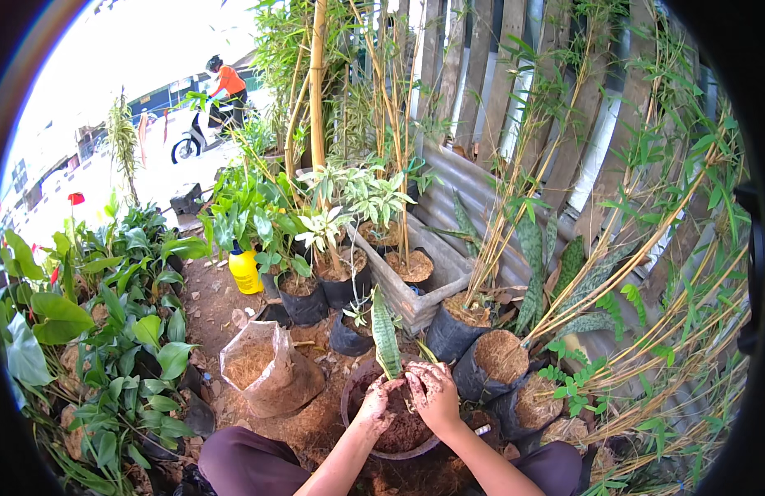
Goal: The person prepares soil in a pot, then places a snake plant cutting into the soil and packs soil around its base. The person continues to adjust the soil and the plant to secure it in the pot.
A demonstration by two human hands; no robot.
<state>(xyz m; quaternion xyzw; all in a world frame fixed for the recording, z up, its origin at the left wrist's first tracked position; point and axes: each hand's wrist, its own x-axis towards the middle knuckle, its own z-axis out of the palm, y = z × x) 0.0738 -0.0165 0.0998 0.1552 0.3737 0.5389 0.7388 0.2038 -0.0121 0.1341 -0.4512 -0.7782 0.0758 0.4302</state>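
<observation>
A mottled green snake plant (386, 338) leans slightly above a round dark plant pot (350, 390) between my knees. My left hand (377, 402), smeared with soil, holds the leaf near its base from the left. My right hand (430, 392), just as muddy, grips around the base from the right, its fingers curled downward. The lowest part of the plant is mostly hidden behind the fingers. Dark, moist soil (402, 431) lies in the pot beneath both hands.
Left of the pot stands an open sack (277, 381) of brown fibrous planting material. Black polybags (475, 372) with bamboo crowd the right side. Behind are a grey concrete trough (413, 304) and a yellow bottle (244, 271). A person (228, 84) is beside a motor scooter (196, 139).
</observation>
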